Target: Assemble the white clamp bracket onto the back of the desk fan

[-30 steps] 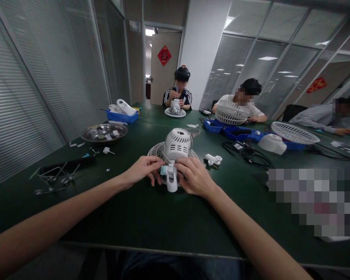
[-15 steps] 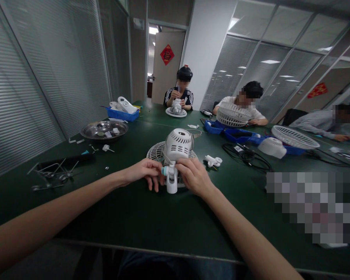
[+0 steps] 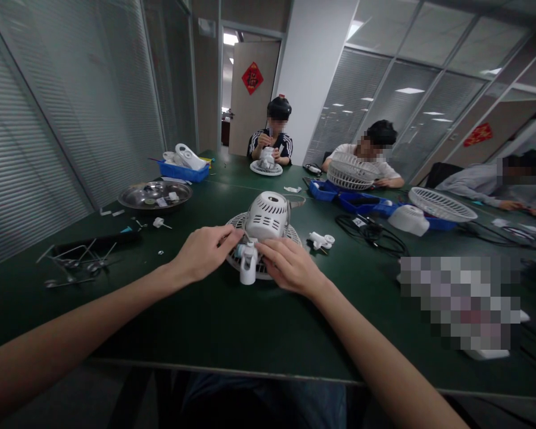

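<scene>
In front of me a white fan motor housing [image 3: 268, 215] with vent slots rests on a round fan grille [image 3: 264, 274]. From its near side a white pivot neck [image 3: 249, 268] points toward me, a pale teal knob at its left. My right hand [image 3: 290, 262] is closed on the neck's right side, fingertips at its top. My left hand [image 3: 209, 251] is closed at the left, its fingertips meeting above the knob, where the neck joins the housing. What they pinch there is hidden. A thin cord shows at the housing's right side.
A small white plastic part [image 3: 320, 241] lies right of the fan. Left are a metal bowl [image 3: 129, 199] of parts, a blue bin [image 3: 192, 173] and a metal wire rack [image 3: 78, 265]. Black cables [image 3: 375, 235] lie at right. Co-workers sit beyond the table.
My left hand has moved up from the teal knob to the top of the neck, its fingers drawn together. My right hand stays at the neck. The neck has tilted slightly left.
</scene>
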Demonstrator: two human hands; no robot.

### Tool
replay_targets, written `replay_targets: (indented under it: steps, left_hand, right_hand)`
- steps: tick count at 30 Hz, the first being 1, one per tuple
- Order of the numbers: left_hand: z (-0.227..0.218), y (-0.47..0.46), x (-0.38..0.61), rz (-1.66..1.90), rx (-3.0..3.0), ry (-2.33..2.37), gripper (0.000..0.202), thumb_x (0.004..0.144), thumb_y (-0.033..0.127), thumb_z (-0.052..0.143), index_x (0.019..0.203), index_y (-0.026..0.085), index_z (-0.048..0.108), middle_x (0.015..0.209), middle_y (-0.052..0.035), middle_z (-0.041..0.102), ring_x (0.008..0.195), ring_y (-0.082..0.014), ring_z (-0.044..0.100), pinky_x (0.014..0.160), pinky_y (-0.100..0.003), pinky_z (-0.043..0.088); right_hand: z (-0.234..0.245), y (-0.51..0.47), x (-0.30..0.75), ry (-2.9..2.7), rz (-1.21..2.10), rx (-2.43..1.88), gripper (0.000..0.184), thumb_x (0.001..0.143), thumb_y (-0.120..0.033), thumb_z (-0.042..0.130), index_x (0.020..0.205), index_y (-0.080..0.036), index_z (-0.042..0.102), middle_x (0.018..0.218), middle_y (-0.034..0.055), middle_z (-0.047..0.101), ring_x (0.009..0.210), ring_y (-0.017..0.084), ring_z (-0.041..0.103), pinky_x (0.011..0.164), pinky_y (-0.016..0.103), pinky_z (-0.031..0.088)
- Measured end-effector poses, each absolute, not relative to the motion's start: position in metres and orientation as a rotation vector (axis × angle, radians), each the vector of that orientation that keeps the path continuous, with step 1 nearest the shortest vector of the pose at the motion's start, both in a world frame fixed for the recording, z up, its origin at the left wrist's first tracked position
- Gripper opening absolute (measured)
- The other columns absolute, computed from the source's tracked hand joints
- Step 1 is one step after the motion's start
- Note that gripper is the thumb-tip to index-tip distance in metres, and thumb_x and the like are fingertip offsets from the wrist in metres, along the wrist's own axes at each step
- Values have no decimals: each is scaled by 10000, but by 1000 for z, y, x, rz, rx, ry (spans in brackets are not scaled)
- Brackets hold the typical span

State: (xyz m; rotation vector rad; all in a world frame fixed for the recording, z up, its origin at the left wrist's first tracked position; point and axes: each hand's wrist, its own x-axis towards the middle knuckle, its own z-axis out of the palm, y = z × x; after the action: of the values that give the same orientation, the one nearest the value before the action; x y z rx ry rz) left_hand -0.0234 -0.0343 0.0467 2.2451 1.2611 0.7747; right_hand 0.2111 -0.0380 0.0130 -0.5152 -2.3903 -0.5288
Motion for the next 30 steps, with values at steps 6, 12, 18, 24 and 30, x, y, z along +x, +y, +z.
replay_targets:
  steps: [6,12,18,24,30]
  left_hand:
    - [42,-45,-22,668,2645,1680,519,811,551,510,1142,152,515,1090,-153,599,960,-350,586,696,-401,466]
    - [36,-32,-28,618,2688,1826,439,865,374,460,1237,141,446,1101,-149,581,992,-327,573,744,-412,494]
    - [31,-21,-30,768,2593,1695,429,901,344,408,1284,154,431,1198,-143,537,1104,-308,531,888,-422,465]
    - [21,-3,-34,955,2330,1327,500,900,325,388,1365,139,379,1301,-121,454,1201,-251,473,1061,-407,344]
    - [23,6,-38,993,2153,1187,546,855,298,412,1382,160,397,1330,-93,461,1276,-223,415,1125,-372,249]
  right_hand:
    - [13,-39,204,-2560,-675,-288,276,886,-78,468,1133,-35,583,1295,172,556,1272,248,450,1038,391,444]
    - [7,-41,194,-2456,-807,-304,109,866,-111,541,898,-107,645,1046,103,670,1043,209,592,983,365,481]
    - [9,-41,193,-2520,-722,-495,177,902,-133,463,969,-119,626,1024,108,657,977,204,582,900,355,499]
    - [7,-40,191,-2550,-606,-550,209,917,-143,419,1007,-131,607,1074,125,638,1038,219,554,923,378,475]
    - [9,-40,192,-2580,-584,-568,262,928,-122,365,1059,-131,591,1123,137,623,1076,225,541,933,396,470]
